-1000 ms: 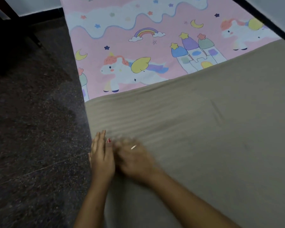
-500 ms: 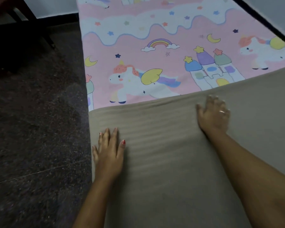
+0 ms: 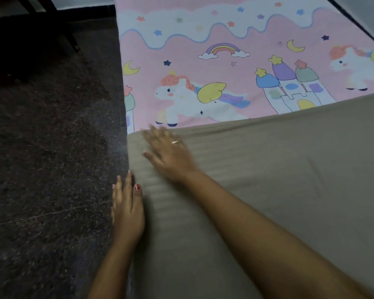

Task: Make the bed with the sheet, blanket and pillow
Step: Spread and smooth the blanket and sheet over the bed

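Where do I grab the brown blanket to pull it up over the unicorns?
Pinch the blanket along its top edge, coming from the unicorn sheet side. That edge lies loose on the sheet, so fingers can probably slip under it; the rest lies flat. The corner by the right hand is nearest.

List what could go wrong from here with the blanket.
1. The right hand lies flat and blurred near the upper left corner of the blanket. A hard sweep could bunch that edge over the unicorn sheet.
2. The blanket's top edge runs slanted across the sheet, so it may end up crooked.
3. The left hand lies at the bed's side beside the floor. A pull there could drag the blanket off.
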### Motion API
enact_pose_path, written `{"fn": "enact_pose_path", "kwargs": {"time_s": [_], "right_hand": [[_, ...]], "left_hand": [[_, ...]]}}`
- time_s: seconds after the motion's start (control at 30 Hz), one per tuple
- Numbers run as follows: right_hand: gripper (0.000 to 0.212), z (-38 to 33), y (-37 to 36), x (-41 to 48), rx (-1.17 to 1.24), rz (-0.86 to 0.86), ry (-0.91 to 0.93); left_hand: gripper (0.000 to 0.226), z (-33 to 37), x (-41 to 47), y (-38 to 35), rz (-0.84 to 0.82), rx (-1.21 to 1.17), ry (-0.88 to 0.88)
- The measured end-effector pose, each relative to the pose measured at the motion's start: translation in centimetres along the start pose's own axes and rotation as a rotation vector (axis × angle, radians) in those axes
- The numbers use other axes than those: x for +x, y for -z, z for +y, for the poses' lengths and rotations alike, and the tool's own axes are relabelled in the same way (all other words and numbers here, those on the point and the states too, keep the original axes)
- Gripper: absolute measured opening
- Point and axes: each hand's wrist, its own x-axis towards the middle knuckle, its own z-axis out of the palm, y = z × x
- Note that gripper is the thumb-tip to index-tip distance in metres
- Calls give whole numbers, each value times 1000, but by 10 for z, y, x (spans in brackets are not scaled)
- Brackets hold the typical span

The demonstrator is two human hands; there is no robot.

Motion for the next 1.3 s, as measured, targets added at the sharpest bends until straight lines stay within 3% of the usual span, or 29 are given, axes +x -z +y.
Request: {"fn": "enact_pose_path", "kwargs": {"time_s": [0.17,0.23,0.3,0.33,0.43,0.47,0.63,0.7,0.77,0.83,0.87,0.97,1.2,1.27,1.3], "right_hand": [[69,101,38,-97,-227,329,-540],[70,122,46,-140,-292,330,-797],[72,113,33,-149,-309,281,-929],[72,98,22,-141,-301,272,-926],[68,34,-20,-95,-271,246,-763],[65,8,-33,-80,-242,250,-690],[58,-93,-64,-44,-121,-8,-172],[55,-93,-56,-42,118,-43,-34],[52,-74,-39,-43,359,158,-126],[52,-33,-22,-43,316,387,-384],[52,-9,-12,-46,217,417,-514],[59,25,-9,-56,-160,187,-734],[68,-80,-59,-50,-274,-23,-281],[63,-100,-58,-58,-150,-175,-67],[55,-105,-52,-63,30,-223,-2]], "left_hand": [[84,-6,-22,1,-46,-72,-2],[88,-12,-29,1,-65,-71,8],[91,-19,-33,3,-74,-105,12],[90,-20,-35,4,-80,-130,13],[49,-19,-38,8,-100,-175,16],[46,-18,-39,11,-92,-188,17],[47,-22,-39,26,-11,-367,106],[46,-23,-40,32,17,-401,137],[47,-26,-43,38,20,-388,126],[48,-31,-46,43,20,-377,121],[48,-33,-47,43,19,-381,122],[47,-40,-50,43,22,-398,140],[46,-47,-63,38,-6,-450,175],[46,-47,-67,40,-1,-482,179],[46,-47,-70,42,0,-490,177]]}}
